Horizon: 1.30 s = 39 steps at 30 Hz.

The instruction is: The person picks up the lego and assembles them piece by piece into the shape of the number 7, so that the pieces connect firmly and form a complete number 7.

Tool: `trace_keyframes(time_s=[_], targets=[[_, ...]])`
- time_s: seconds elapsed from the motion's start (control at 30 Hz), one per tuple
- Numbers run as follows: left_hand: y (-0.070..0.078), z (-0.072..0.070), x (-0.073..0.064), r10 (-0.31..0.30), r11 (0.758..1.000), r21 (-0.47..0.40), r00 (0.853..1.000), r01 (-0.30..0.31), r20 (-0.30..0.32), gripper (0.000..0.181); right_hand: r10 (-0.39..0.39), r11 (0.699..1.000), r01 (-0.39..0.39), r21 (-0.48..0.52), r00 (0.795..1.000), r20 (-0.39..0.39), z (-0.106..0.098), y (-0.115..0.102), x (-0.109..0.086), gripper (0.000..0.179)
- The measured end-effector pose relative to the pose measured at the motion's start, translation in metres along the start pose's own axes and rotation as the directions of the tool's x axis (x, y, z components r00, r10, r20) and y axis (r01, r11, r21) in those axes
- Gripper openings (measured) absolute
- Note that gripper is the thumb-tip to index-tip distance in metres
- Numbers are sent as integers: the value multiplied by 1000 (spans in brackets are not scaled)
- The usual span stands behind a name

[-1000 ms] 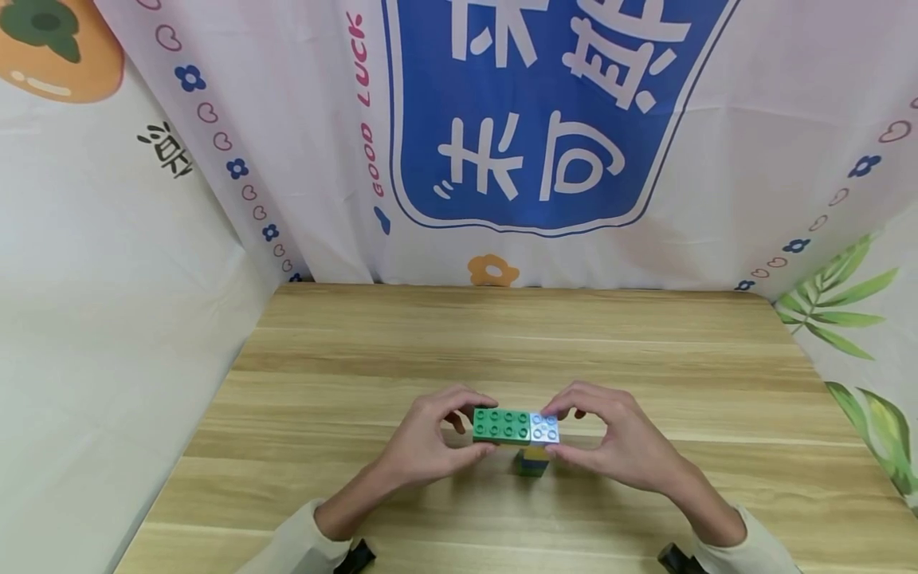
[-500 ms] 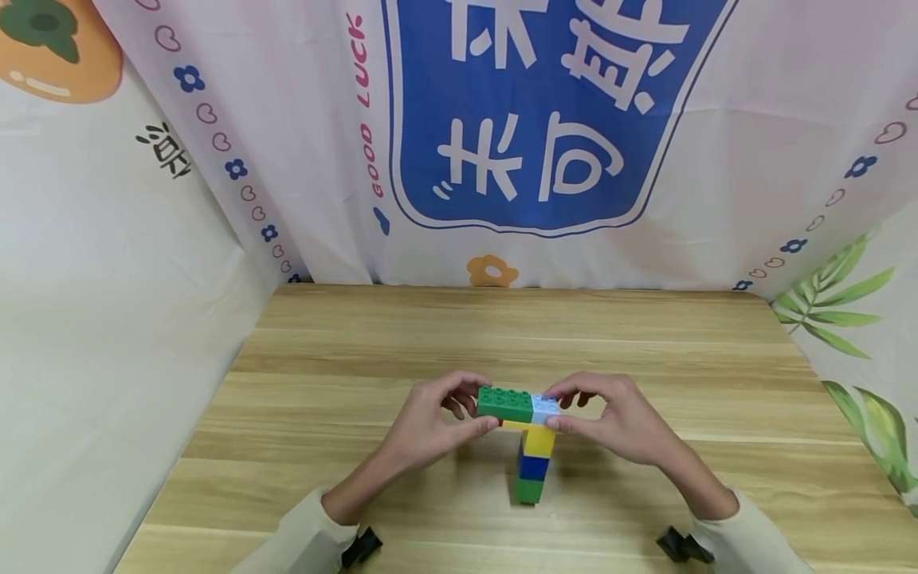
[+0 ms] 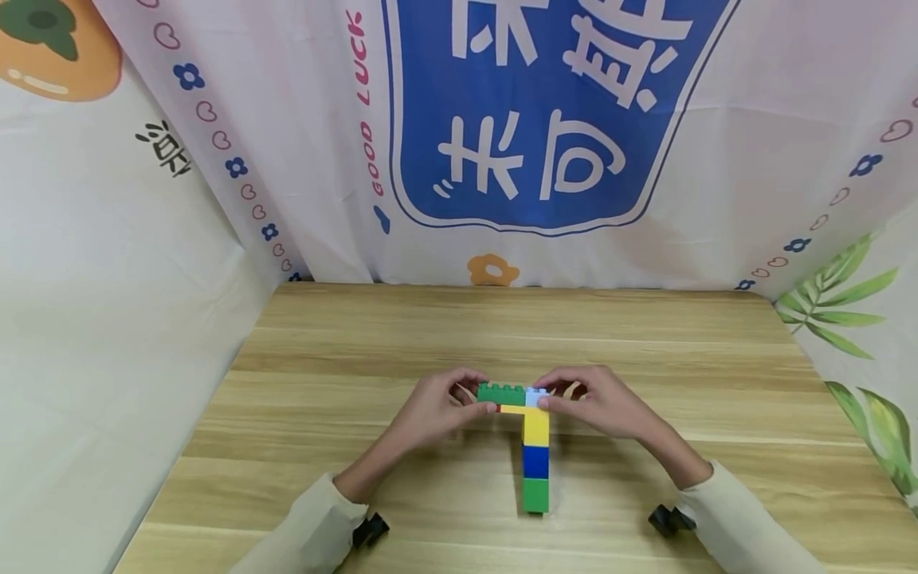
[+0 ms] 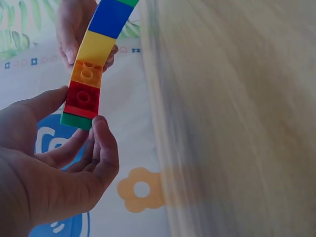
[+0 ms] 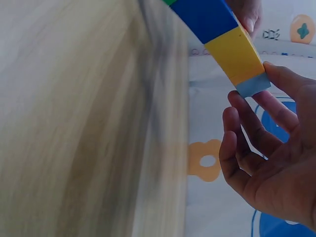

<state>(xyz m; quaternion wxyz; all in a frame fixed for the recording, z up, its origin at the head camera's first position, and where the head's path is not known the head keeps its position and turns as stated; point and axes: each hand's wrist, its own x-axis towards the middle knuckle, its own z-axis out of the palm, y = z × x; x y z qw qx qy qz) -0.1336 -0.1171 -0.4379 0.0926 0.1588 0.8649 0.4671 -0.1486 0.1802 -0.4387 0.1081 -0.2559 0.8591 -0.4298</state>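
Observation:
Both hands hold one joined shape of toy building bricks. Its top row has a long green brick [image 3: 500, 395] beside a light blue brick [image 3: 536, 396]. Under the row, a red brick [image 4: 82, 97] and an orange-yellow brick [image 4: 86, 74] show hollow undersides in the left wrist view. A yellow brick [image 3: 535, 427], a blue brick [image 3: 535, 461] and a lower green brick [image 3: 535, 496] form a column below the light blue end. My left hand [image 3: 439, 408] pinches the green-and-red end. With thumb and fingertips, my right hand [image 3: 601, 404] pinches the light blue brick.
A wood-grain table [image 3: 344, 343] lies under the hands. Behind it hangs a printed cloth [image 3: 323, 159], and pale cloth also covers both sides. A black strap piece [image 3: 370, 529] sits at the left sleeve, another [image 3: 670, 520] at the right.
The brick shape has tilted, its column swinging out toward the front, so the column's side now shows instead of mostly the studs. Both hands have shifted slightly away from the body, keeping their grip.

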Motion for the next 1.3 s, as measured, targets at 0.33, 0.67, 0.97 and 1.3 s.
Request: trace_keyframes(time_s=[0.33,0.67,0.97,1.3], targets=[[-10,2,15,-73,997,6,995,73,65,41,-3,1000,4,-17,998,56,3,17,13,20],[-19,-2,26,-99,994,48,990,94,101,39,-14,999,19,-45,994,111,6,31,26,26],[-23,-2,31,-105,990,107,987,92,120,30,-13,997,20,-70,995,103,12,34,33,20],[-21,-14,15,-102,975,204,992,86,68,39,27,971,-34,-238,999,-33,-3,28,3,29]])
